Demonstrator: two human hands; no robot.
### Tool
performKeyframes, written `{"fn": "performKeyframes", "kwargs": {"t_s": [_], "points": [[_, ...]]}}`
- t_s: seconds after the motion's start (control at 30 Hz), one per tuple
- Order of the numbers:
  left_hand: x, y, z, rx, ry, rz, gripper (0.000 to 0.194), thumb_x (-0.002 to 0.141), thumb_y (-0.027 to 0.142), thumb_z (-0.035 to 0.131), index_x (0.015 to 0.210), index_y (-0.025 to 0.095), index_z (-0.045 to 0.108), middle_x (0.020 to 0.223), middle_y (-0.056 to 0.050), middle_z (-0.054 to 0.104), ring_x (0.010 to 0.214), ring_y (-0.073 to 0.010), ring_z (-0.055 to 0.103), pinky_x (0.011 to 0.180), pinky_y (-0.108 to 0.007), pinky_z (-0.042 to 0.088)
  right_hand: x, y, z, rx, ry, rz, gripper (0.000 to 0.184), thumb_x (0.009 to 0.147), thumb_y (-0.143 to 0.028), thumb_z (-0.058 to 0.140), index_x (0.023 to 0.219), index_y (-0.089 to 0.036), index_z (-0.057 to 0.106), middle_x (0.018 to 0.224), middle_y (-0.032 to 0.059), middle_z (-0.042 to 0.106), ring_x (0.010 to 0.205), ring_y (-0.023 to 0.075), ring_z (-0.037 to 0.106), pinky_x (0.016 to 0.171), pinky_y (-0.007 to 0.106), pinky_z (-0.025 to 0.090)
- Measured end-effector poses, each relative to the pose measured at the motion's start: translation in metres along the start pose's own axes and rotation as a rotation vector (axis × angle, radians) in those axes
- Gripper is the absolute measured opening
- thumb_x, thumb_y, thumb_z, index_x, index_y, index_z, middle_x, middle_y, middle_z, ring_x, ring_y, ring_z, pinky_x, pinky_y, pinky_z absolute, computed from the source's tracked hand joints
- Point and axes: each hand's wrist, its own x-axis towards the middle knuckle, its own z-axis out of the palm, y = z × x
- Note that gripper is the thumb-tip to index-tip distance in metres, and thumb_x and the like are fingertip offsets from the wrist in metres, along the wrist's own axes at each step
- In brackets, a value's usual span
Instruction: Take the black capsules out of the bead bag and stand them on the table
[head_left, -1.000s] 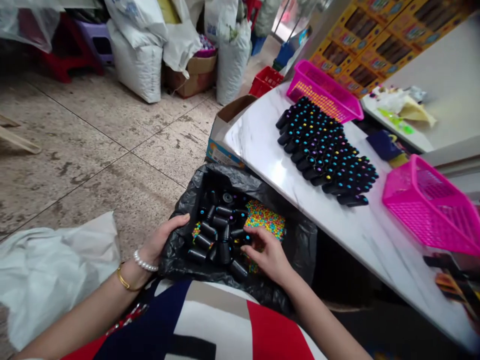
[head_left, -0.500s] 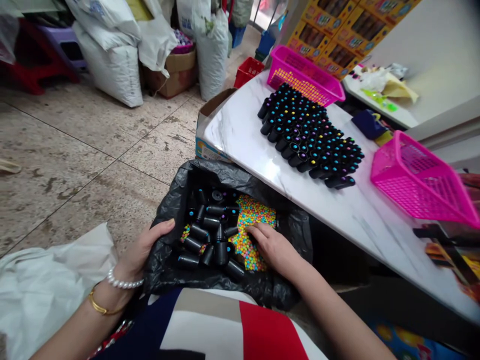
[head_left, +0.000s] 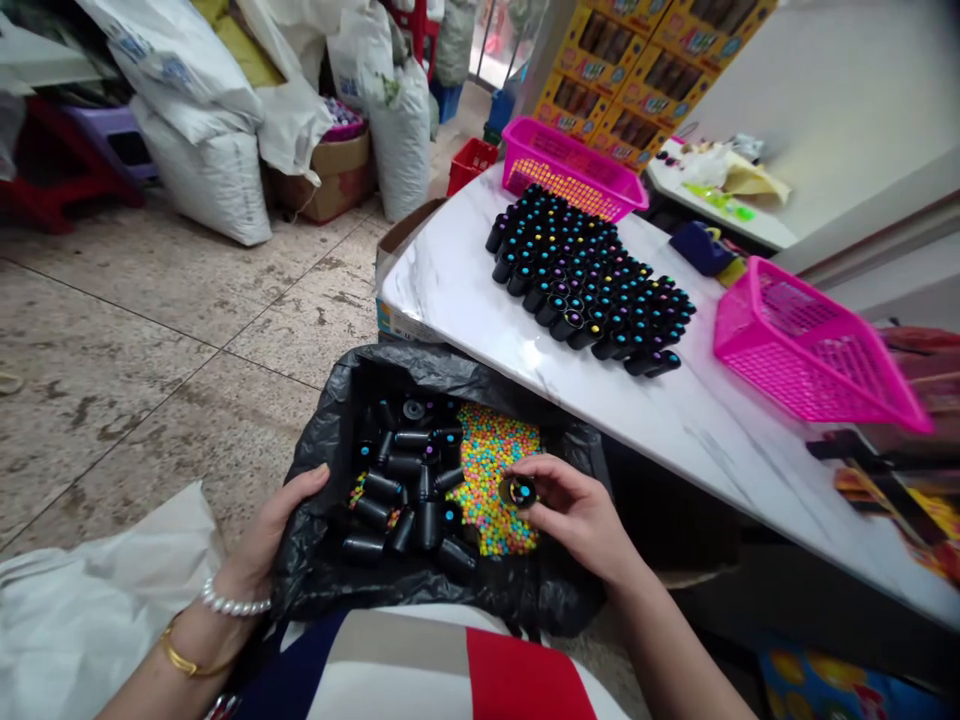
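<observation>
My right hand point(head_left: 589, 515) holds a small black plastic tube point(head_left: 523, 491) between thumb and fingers, its end with a blue dot facing up. It hovers over tiny multicoloured beads point(head_left: 491, 450) in the right part of a box lined with black plastic point(head_left: 442, 362). Many more black tubes point(head_left: 427, 525) lie jumbled in the left part of that box, some beads among them. At the box's left edge, my left hand point(head_left: 274, 520) grips the lined rim, thumb on top; its other fingers are hidden.
On the white marbled table point(head_left: 431, 275) stand rows of black tubes point(head_left: 585, 270) with coloured dots inside. Two pink baskets, one behind point(head_left: 574, 165) and one to the right point(head_left: 814, 350), flank them. Yellow boxes point(head_left: 622, 75) are stacked behind; white sacks point(head_left: 206, 170) stand on the floor.
My right hand, formerly with fingertips down in the beads, has turned and risen and now shows a black tube in its grasp. My left hand keeps its grip on the rim. The view has shifted slightly.
</observation>
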Motion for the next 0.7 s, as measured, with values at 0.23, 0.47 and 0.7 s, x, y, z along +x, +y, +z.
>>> {"fn": "performKeyframes", "kwargs": {"t_s": [0.23, 0.47, 0.7], "points": [[-0.005, 0.0, 0.009, 0.08, 0.145, 0.049, 0.036, 0.08, 0.018, 0.065, 0.115, 0.01, 0.066, 0.09, -0.01, 0.077, 0.089, -0.0326, 0.07, 0.082, -0.045, 0.058, 0.007, -0.013, -0.021, -0.262, 0.194, -0.105, 0.028, 0.08, -0.018, 0.066, 0.106, -0.025, 0.062, 0.104, 0.0038, 0.064, 0.095, 0.0189, 0.06, 0.085, 0.033, 0.05], [-0.003, 0.003, 0.008, 0.048, 0.208, -0.018, 0.023, 0.078, 0.019, 0.068, 0.1, 0.023, 0.071, 0.08, 0.003, 0.077, 0.089, -0.0278, 0.071, 0.071, -0.033, 0.062, 0.012, -0.021, -0.036, -0.418, 0.431, -0.174, 0.029, 0.079, -0.019, 0.065, 0.107, -0.024, 0.062, 0.102, 0.0031, 0.064, 0.086, 0.0173, 0.059, 0.08, 0.033, 0.049], [0.006, 0.003, -0.002, 0.031, 0.215, -0.033, 0.011, 0.073, 0.022, 0.072, 0.082, 0.029, 0.073, 0.079, 0.006, 0.077, 0.085, -0.0265, 0.072, 0.061, -0.028, 0.063, 0.011, -0.024, -0.027, -0.39, 0.461, -0.174, 0.03, 0.08, -0.02, 0.064, 0.11, -0.024, 0.06, 0.111, 0.0048, 0.064, 0.093, 0.0187, 0.06, 0.083, 0.034, 0.05]]}}
